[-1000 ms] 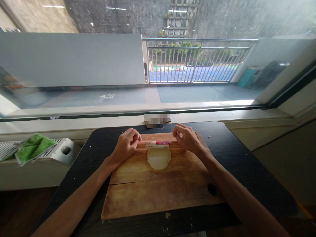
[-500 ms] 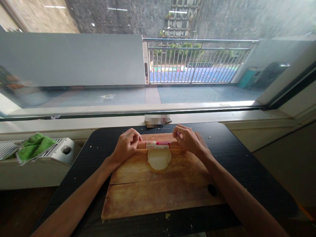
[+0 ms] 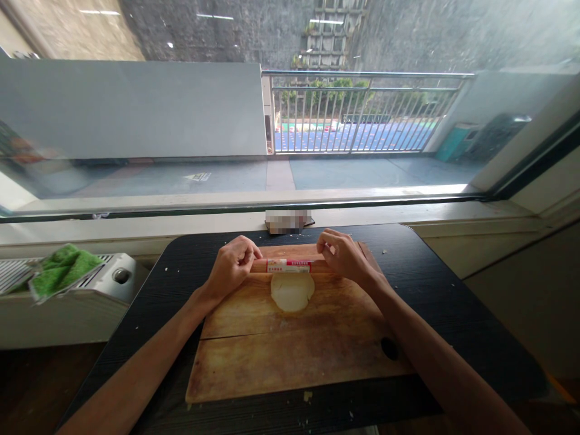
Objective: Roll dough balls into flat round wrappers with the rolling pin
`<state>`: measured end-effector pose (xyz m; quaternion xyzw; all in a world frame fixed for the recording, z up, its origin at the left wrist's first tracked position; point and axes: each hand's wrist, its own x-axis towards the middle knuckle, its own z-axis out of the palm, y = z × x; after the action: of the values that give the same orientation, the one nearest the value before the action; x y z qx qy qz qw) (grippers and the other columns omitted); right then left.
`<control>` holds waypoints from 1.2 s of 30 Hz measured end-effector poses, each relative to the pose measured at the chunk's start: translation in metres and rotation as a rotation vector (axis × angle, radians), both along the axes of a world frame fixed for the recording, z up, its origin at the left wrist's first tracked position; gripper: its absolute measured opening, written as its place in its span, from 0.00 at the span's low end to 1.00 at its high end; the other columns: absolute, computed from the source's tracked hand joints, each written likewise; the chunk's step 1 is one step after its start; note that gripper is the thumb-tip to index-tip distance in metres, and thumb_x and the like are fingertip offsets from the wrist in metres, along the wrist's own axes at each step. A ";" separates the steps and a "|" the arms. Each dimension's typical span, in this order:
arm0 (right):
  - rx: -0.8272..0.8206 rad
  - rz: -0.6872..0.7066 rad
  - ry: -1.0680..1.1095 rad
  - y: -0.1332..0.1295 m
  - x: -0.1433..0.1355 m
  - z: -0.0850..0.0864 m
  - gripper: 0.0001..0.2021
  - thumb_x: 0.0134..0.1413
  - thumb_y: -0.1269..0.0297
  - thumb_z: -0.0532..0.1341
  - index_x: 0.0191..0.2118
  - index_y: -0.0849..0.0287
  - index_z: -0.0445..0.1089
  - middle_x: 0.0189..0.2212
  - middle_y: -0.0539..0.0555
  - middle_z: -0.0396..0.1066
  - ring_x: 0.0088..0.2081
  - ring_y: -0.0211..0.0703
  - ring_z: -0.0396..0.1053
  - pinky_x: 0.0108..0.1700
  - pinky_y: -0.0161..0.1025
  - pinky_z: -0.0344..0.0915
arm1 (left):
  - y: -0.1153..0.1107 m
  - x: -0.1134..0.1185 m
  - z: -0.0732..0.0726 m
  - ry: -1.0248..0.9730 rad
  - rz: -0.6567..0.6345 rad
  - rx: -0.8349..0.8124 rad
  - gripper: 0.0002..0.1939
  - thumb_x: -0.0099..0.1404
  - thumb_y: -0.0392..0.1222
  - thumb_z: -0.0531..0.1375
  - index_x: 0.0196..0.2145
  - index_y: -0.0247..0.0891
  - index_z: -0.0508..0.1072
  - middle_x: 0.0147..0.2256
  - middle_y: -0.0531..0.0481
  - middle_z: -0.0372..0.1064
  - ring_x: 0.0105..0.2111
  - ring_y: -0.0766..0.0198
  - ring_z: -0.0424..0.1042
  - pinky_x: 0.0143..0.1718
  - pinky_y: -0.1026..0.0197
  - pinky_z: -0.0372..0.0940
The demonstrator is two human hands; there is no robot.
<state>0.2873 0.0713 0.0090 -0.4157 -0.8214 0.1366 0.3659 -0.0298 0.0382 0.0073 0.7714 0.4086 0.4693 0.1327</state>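
Note:
A wooden rolling pin (image 3: pixel 289 266) with a red and white label lies crosswise over the far part of a worn wooden cutting board (image 3: pixel 290 362). At its left end my left hand (image 3: pixel 235 260) is closed, fingers curled on the wood. My right hand (image 3: pixel 342 254) is closed over the other end, wrist bent inward. Just on the near side of the pin, touching or partly under it, is a flat, roughly round piece of pale dough (image 3: pixel 292 292) with a slightly uneven edge. Both pin ends are hidden by my hands.
The board rests on a black table (image 3: pixel 453 326) with small scraps of dough on it. A blurred-out object (image 3: pixel 289 222) sits at the table's far edge by the window sill. To the left, a green cloth (image 3: pixel 67 269) lies on a white radiator (image 3: pixel 120 290).

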 end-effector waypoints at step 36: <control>-0.006 0.018 -0.020 -0.001 -0.001 0.001 0.14 0.54 0.83 0.56 0.28 0.55 0.70 0.29 0.49 0.73 0.31 0.39 0.67 0.36 0.36 0.58 | 0.001 0.001 -0.002 0.008 0.042 0.017 0.09 0.68 0.30 0.58 0.32 0.42 0.69 0.35 0.50 0.78 0.33 0.63 0.75 0.35 0.62 0.69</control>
<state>0.2864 0.0705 0.0101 -0.4108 -0.8284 0.1382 0.3549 -0.0288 0.0388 0.0054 0.7656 0.4211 0.4725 0.1149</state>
